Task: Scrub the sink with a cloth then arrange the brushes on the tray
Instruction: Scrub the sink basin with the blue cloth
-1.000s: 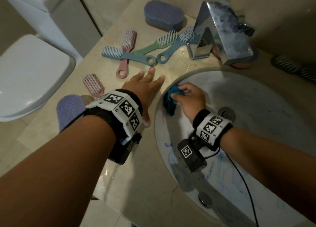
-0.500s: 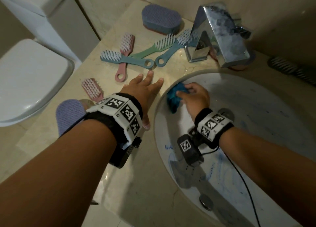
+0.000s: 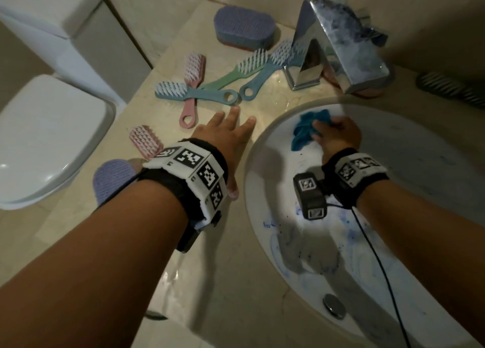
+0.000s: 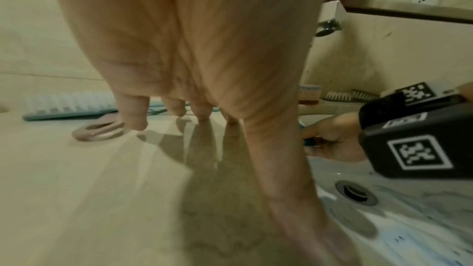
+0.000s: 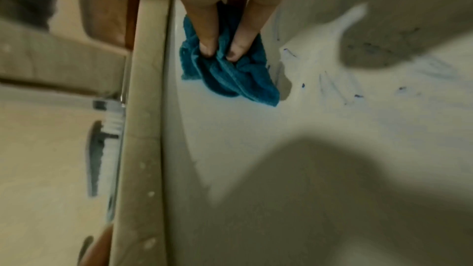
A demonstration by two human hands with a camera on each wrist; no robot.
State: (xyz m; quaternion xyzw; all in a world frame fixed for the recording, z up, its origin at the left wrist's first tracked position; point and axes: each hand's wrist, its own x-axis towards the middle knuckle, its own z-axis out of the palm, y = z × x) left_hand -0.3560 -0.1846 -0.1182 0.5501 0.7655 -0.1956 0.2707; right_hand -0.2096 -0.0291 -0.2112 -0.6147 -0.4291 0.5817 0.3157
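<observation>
My right hand grips a crumpled blue cloth against the upper left wall of the white sink, just under the rim. In the right wrist view two fingertips dig into the cloth, and blue smears mark the basin. My left hand lies open and flat on the beige counter, left of the sink. Beyond it lie a pink brush, a light blue brush, a green brush and a blue brush.
A chrome faucet stands behind the sink. A small pink brush and two purple scrub pads sit on the counter. A dark brush lies at far right. A toilet stands left.
My right hand has slid the cloth up and to the right along the basin wall, toward the faucet. My left hand has stayed flat on the counter.
</observation>
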